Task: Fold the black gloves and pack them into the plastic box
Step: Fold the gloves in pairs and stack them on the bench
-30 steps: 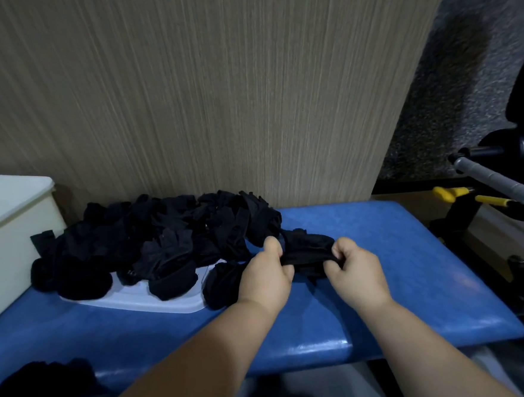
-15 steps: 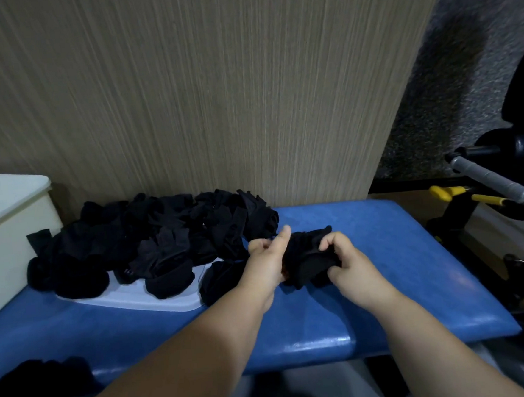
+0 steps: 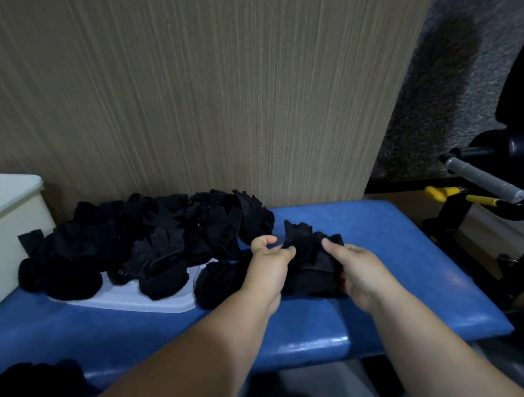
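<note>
**Now, one black glove (image 3: 312, 266) held at both ends**

Our left hand (image 3: 268, 269) seems to pinch its left edge, though dark cloth hides the fingertips. Our right hand (image 3: 357, 272) grips the right side, thumb on top. It sits bunched on the blue bench (image 3: 401, 297), just right of the glove pile (image 3: 151, 237) on a white tray (image 3: 137, 300). The plastic box (image 3: 3, 235) stands far left.

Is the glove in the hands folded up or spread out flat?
Folded up, not flat: the black glove is bunched into a thick bundle, held between the left hand and right hand.
</note>
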